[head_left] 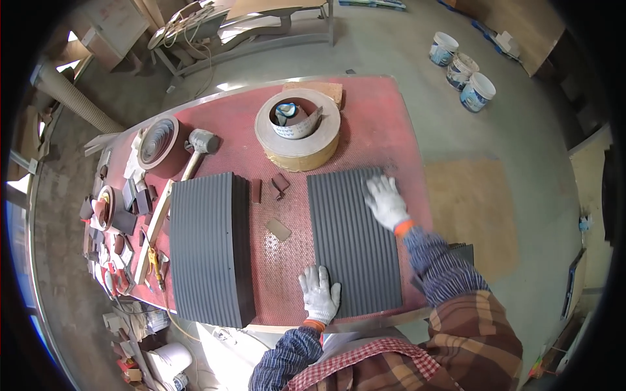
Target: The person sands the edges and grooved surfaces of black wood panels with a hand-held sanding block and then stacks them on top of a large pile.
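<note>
Two gloved hands rest on one dark ridged panel (352,251) on the red table (375,124). The right hand (386,201) lies open and palm down near the panel's far right corner, its fingers extended. The left hand (319,293), also open with the fingers a little spread, lies across the panel's near left edge. Neither hand grips anything; the panel lies flat beneath both.

To the left of the left hand, across a strip of bare table, stands one stack of similar ridged panels (205,247); its layers cannot be counted from here. Between that stack and the panel, ahead and to the left of the left hand, lie one tan piece (278,229) and, farther ahead, three small brown pieces (256,191), two of them close together.

Ahead and to the left of the right hand sits one large wide roll (298,156) with one smaller printed roll (293,130) on top. Farther left of that hand are one mallet (203,141) and one brown roll (177,153) with coiled strips inside. Well to the left of the left hand, past the stack, are one wooden strip (155,234) and one yellow air gun (154,264). Ahead and to the right of the right hand, three buckets (478,94) stand on the floor (391,45).
</note>
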Tool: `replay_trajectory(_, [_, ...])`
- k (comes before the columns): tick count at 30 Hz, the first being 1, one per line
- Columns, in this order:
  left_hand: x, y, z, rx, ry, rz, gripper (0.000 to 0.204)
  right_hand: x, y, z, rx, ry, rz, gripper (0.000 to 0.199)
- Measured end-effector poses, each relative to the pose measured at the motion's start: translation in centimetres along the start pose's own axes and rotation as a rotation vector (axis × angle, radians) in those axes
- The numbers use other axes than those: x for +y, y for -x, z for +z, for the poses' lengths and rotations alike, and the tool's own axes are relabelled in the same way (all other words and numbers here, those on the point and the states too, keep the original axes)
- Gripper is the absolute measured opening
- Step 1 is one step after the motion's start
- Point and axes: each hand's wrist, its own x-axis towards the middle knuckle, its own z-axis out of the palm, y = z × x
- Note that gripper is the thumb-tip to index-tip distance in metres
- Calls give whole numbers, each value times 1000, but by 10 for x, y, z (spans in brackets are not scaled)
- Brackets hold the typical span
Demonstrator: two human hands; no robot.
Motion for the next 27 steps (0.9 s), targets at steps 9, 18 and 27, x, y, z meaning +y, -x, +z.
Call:
replay_trajectory(9, [-1, 5, 3, 17, -4, -11, 65, -22, 73, -1, -39, -59, 79, 59])
replay_trajectory(18, [0, 1, -4, 4, 40, -7, 63, 12, -46, -7, -61, -44, 67, 54])
replay_trajectory(27, [-3, 0, -6, 40, 80, -2, 65, -59, 136, -15, -205, -88, -76, 57])
